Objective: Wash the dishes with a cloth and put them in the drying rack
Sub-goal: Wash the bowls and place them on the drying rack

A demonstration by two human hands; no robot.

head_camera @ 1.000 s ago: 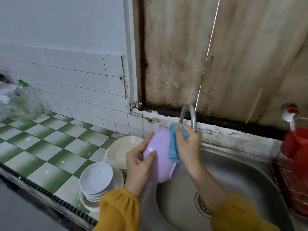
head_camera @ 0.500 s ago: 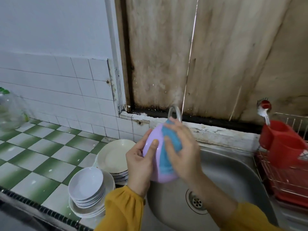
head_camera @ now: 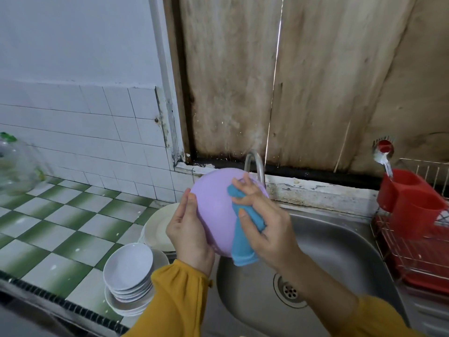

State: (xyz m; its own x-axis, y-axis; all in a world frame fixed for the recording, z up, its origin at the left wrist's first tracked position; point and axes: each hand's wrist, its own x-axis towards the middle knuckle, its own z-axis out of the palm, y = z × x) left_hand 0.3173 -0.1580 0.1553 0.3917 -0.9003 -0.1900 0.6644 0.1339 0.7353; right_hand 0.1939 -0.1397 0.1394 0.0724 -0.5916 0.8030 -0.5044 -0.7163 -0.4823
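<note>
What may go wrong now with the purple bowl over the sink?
The left hand alone grips the purple bowl above the sink; if it is wet, it may slip and fall. The right hand presses the blue cloth on it close to the faucet, so the bowl could knock it. The left sleeve could nudge the stacked white bowls.

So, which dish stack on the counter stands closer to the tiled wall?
The stack of wide cream plates; the stack of small white bowls sits in front, nearer the person.
</note>
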